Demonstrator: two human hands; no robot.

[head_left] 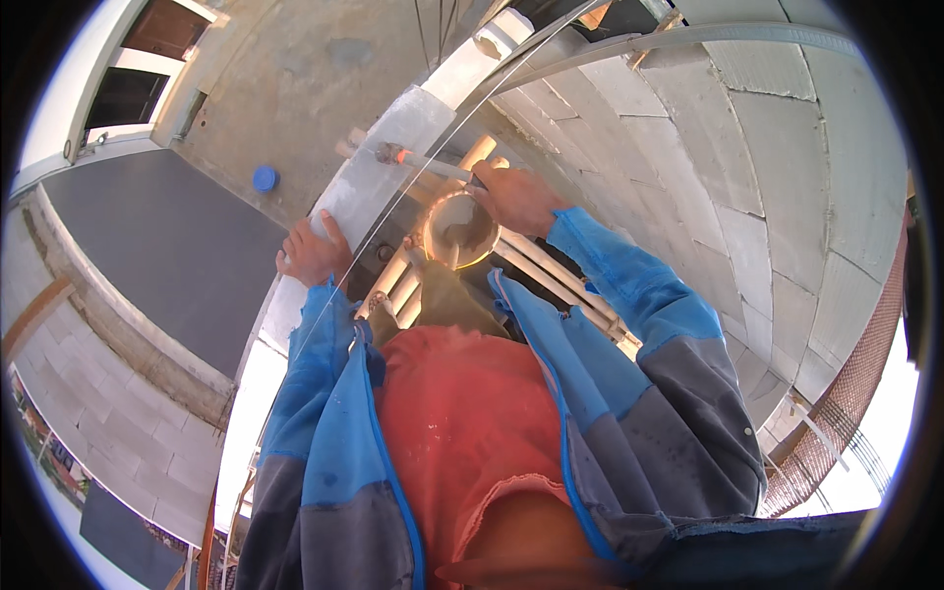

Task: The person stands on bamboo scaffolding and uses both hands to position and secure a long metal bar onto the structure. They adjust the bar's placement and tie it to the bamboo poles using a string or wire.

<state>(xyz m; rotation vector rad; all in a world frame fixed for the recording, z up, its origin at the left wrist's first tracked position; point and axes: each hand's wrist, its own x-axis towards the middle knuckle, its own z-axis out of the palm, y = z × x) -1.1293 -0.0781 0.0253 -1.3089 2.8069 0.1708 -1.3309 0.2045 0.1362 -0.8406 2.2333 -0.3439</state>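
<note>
My right hand [516, 197] is wrapped round the handle of a hammer [438, 169]. The hammer reaches left over a row of pale grey blocks [393, 138], and its head, with an orange band beside it, is blurred by motion. On the same row, nearer to me, my left hand [315, 251] lies over the block's edge with its fingers spread, holding nothing. Below my right hand sits a round container [460, 224] with grey-brown mortar-like stuff inside. A thin white string [393, 205] runs slantwise along the blocks, between my two hands.
Wooden or bamboo poles [560, 270] lie beneath me. A tall block wall [678, 147] rises on the right. Down on the left are a grey floor [157, 226], a blue bucket [265, 178] and another block wall [118, 413]. A long metal strip [678, 37] crosses the top right.
</note>
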